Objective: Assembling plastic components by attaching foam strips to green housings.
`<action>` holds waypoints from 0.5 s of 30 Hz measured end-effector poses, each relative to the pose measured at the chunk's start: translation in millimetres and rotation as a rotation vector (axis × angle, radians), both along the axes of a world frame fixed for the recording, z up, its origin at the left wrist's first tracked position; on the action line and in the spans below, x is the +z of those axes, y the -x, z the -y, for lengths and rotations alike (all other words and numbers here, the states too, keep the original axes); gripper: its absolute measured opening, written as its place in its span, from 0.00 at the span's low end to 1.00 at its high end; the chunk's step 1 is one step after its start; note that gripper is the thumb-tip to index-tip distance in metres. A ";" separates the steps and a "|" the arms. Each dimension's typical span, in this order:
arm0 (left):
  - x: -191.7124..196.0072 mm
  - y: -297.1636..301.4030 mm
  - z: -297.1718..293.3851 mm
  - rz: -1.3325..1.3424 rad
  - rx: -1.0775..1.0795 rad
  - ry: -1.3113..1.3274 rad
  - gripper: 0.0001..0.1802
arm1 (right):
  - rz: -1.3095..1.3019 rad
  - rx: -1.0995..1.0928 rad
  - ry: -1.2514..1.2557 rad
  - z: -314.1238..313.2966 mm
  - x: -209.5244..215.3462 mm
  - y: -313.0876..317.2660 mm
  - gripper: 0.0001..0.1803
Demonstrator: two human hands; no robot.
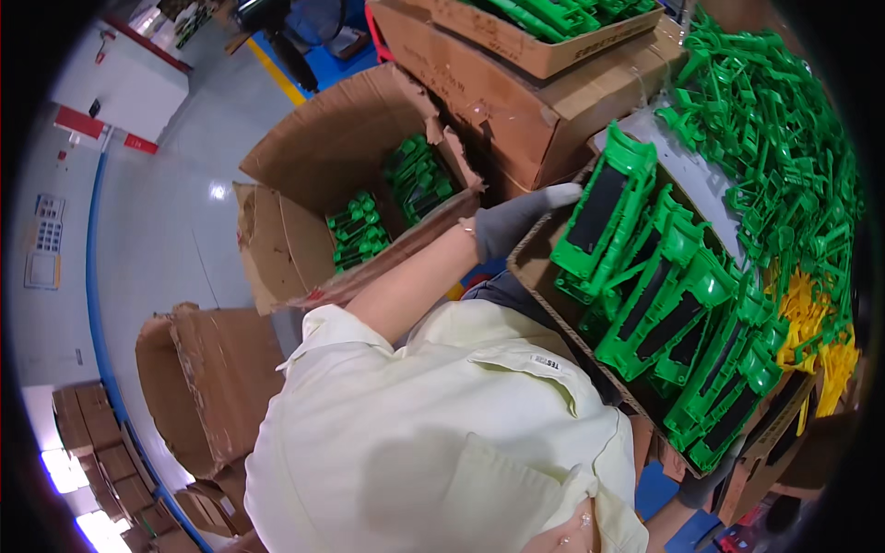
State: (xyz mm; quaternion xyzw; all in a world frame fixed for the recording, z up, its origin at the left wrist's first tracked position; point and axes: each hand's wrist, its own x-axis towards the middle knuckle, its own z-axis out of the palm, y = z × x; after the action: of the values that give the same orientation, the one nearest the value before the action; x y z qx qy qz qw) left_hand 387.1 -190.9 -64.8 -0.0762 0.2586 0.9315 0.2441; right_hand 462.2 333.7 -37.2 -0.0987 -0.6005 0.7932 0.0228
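Note:
A shallow cardboard box in front of me on the right holds several green plastic frames with black strips along them. My left hand, in a grey glove with pale fingertips, grips the box's left end, its fingertips at the rim beside the nearest green frame. At the opposite end, low on the right, my gloved right hand is closed against the box's corner; most of its fingers are hidden by the box.
Left of the box stands an open carton with more green parts inside. A large closed carton behind bears a tray of green parts. Green pieces heap up at far right, near yellow pieces. Another carton sits lower left.

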 end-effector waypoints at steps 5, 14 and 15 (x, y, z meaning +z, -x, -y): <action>-6.5 -52.4 38.2 -0.094 0.249 0.050 0.28 | 0.165 0.082 0.133 118.8 30.2 50.3 0.33; -58.7 -120.7 91.3 -0.545 0.934 -0.002 0.40 | 0.019 0.744 0.293 169.1 -69.4 128.5 0.29; -61.7 -113.1 70.7 -0.569 0.999 -0.047 0.42 | 0.073 0.768 0.214 173.5 -81.3 147.2 0.32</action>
State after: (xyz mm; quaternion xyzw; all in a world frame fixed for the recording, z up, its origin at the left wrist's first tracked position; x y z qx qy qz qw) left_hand 500.1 -261.5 -126.5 0.0701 0.2261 0.9231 -0.3032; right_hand 315.0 160.2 -118.5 0.1029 -0.5083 0.7979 -0.3072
